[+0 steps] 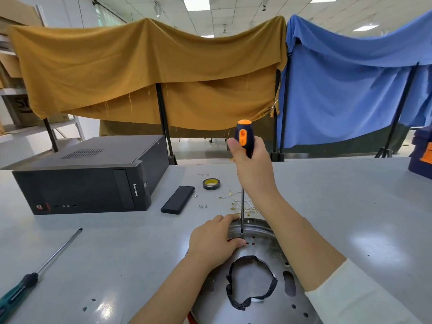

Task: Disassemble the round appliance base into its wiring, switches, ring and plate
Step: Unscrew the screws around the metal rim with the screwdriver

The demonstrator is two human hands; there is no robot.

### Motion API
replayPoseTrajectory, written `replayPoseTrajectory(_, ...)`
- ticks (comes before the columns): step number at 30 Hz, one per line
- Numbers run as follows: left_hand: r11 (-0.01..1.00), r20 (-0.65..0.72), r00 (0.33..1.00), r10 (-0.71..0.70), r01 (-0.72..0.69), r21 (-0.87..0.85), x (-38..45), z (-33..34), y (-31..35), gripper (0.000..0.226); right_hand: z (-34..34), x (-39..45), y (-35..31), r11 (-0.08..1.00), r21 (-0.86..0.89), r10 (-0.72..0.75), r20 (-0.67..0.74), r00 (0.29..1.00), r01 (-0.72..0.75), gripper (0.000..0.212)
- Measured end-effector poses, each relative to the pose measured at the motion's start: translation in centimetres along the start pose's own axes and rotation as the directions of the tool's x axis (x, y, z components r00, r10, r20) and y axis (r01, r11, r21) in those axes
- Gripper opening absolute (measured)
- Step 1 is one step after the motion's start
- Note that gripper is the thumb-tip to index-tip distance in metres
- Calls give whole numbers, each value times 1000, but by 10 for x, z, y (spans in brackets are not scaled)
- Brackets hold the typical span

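Note:
The round metal appliance base (264, 249) lies on the grey table at the bottom centre, its middle hole edged with black tape (251, 282). My right hand (253, 169) grips the black-and-orange screwdriver (244, 136) upright, with its tip set on the plate's far part near the rim. My left hand (216, 242) holds the base's far-left edge, fingers curled over the rim and thumb pressing the plate beside the tip. Behind the base lie loose white wires with brass terminals (240, 205).
A black computer tower (93, 178) lies at the left. A black flat case (177, 199), a tape roll (211, 184) and loose screws (203, 206) sit mid-table. A long green-handled screwdriver (35, 274) lies at the front left. Cloth-draped stands close the back.

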State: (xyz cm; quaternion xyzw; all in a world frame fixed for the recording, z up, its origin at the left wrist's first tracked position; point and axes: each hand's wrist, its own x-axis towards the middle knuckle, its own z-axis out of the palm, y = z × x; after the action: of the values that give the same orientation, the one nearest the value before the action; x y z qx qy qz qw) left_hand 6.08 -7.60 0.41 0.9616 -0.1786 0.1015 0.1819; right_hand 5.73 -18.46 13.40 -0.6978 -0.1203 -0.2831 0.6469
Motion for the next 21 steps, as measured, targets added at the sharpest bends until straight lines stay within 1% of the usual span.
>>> replayPoseTrajectory(3,1000,-2,1000,-4,4,5,0,1,0,56,-1,3,2,993,96,55,68,996,-61,20)
replayPoseTrajectory(6,1000,-9,1000,-4,4,4,-1,0,1,56,0,3,2,991,120,45,82,996,-54,37)
replayPoseTrajectory(7,1000,-10,1000,-2,2,6,-1,-1,1,56,0,3,3,989,141,40,78,996,-51,38)
replayPoseTrajectory(10,1000,-7,1000,-3,3,8,-2,-1,1,56,-3,3,5,979,201,10,87,996,-27,30)
replayPoseTrajectory(13,1000,-5,1000,-5,5,7,-1,-1,0,56,-9,2,7,987,162,-7,122,993,-13,13)
replayPoseTrajectory(14,1000,-4,1000,-5,5,8,-1,-1,0,56,-10,2,7,987,157,-7,131,991,-14,12)
replayPoseTrajectory(16,1000,0,1000,-4,4,11,-1,-1,1,56,-11,3,7,980,195,15,137,991,-42,19)
replayPoseTrajectory(19,1000,3,1000,-4,4,11,-1,-1,2,56,-11,4,7,949,305,36,128,991,-74,27)
replayPoseTrajectory(21,1000,2,1000,-5,5,11,-1,-1,2,57,-11,5,7,964,261,28,125,992,-60,35)
